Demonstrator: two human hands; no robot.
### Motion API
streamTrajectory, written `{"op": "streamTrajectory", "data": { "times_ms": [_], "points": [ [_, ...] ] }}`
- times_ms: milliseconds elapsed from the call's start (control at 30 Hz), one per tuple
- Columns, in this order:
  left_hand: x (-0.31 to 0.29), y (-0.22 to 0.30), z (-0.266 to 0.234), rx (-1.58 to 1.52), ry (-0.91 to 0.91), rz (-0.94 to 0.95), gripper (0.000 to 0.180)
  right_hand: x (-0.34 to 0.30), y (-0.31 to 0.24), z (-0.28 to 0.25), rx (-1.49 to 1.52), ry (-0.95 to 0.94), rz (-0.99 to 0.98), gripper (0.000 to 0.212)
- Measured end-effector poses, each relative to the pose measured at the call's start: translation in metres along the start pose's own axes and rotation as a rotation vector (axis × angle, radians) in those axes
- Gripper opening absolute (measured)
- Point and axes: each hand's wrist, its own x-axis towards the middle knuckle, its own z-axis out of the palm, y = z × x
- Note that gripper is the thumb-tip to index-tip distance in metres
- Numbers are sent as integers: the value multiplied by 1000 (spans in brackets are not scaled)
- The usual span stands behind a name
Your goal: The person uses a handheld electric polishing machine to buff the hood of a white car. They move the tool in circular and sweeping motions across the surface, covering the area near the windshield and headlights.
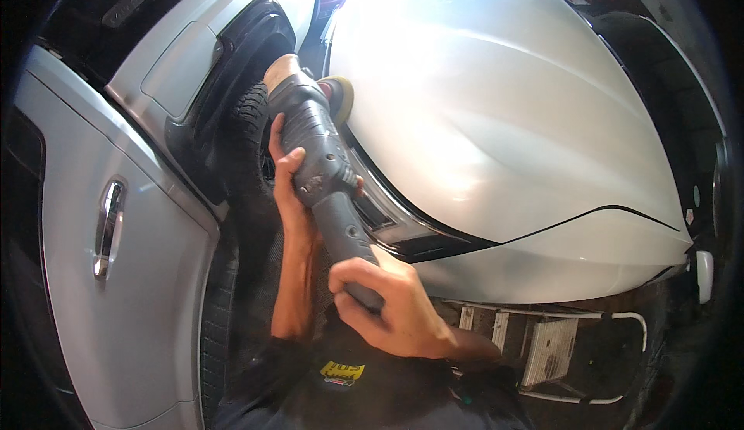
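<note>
A black power polisher (310,135) stretches diagonally across the middle, with a round yellowish pad (339,100) at its far end. The pad faces the front edge of a white car hood (496,120); whether it touches the paint, I cannot tell. My left hand (287,174) supports the polisher's body from the left side, thumb on top, its other fingers partly hidden. Around the rear handle, my right hand (395,302) is closed. A tan part (280,69) shows at the tool's head.
A silver vehicle with a chrome door handle (108,228) stands close on the left, its tire (252,120) beside the polisher. Below the white car's headlight (395,221), a metal step ladder (550,352) is at the lower right. A side mirror (704,276) juts out at the right.
</note>
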Motion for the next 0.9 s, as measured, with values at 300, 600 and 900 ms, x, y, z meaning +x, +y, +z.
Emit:
{"op": "streamTrajectory", "data": {
  "times_ms": [300, 600, 900],
  "points": [
    [-76, -26, 70, -204, -267, -32, 98, -89, -68, -50, -413, 150, 130, 33],
    [-121, -46, 128, -425, -341, 89, 98, -147, -97, -109, -609, 104, -142, 25],
    [-87, -56, 118, -476, -181, 224, 97, -88, -87, -104, -764, 105, -26, 22]
  ]
}}
